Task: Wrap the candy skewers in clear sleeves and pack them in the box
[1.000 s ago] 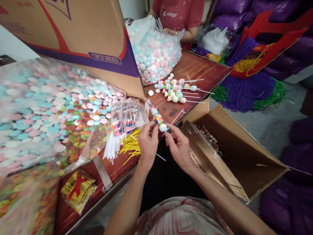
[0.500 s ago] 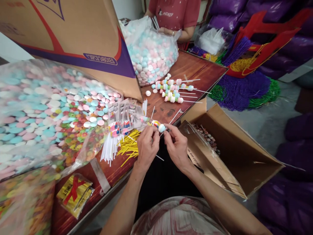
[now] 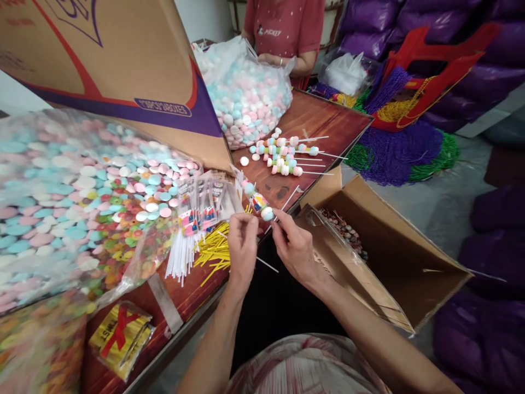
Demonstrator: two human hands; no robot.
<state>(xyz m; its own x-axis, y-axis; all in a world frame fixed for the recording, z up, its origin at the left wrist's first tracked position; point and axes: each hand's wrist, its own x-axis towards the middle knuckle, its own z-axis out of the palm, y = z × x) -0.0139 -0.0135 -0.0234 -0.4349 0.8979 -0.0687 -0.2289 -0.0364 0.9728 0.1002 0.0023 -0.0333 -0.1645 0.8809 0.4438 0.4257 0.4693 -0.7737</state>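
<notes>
My right hand (image 3: pixel 292 247) pinches a candy skewer in a clear wrapper (image 3: pixel 256 200) just below its lowest candy, with the white stick running down between my hands. My left hand (image 3: pixel 243 246) is closed beside it, fingertips pinched on a thin yellow twist tie near the wrapper's neck. Both hands hover over the wooden table's (image 3: pixel 328 117) front edge. Below my left hand lie loose yellow twist ties (image 3: pixel 213 251) and a bundle of white sticks (image 3: pixel 180 257).
Clear bags (image 3: pixel 205 200) lie by a big sack of pastel candies (image 3: pixel 74 191). Finished skewers (image 3: pixel 283 153) and a second candy sack (image 3: pixel 246 104) sit farther back, before a person in a red shirt (image 3: pixel 283 27). An open cardboard box (image 3: pixel 385 251) stands right.
The wrapped skewer has tilted up and left. My left hand has slid down from the candies to the stick, and my right hand stays pinched under the lowest candy.
</notes>
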